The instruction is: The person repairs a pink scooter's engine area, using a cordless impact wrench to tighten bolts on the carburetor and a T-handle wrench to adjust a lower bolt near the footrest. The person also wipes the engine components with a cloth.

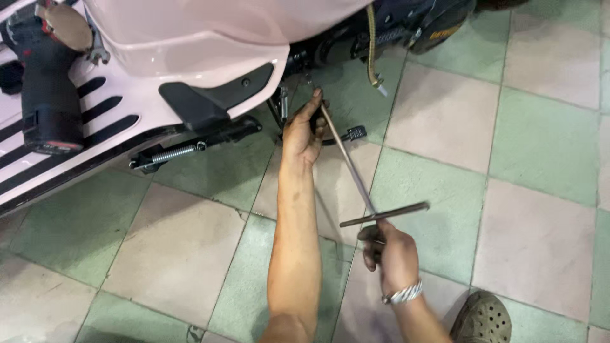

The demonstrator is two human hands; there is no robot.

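Note:
A long metal T-handle wrench [348,162] runs from the underside of a pale pink scooter [190,38] down to a crossbar near the floor. My left hand [304,130] wraps around the upper end of the shaft, close to the dark parts beneath the scooter body. My right hand [391,254], with a metal bracelet on the wrist, grips the wrench at its crossbar handle. The tip of the wrench is hidden under the scooter.
A dark cordless power tool [47,95] lies on the scooter's striped footboard. A side stand with a spring [178,152] and a foot pedal [356,132] stick out below. A shoe [483,317] rests on the green and beige floor tiles [540,146].

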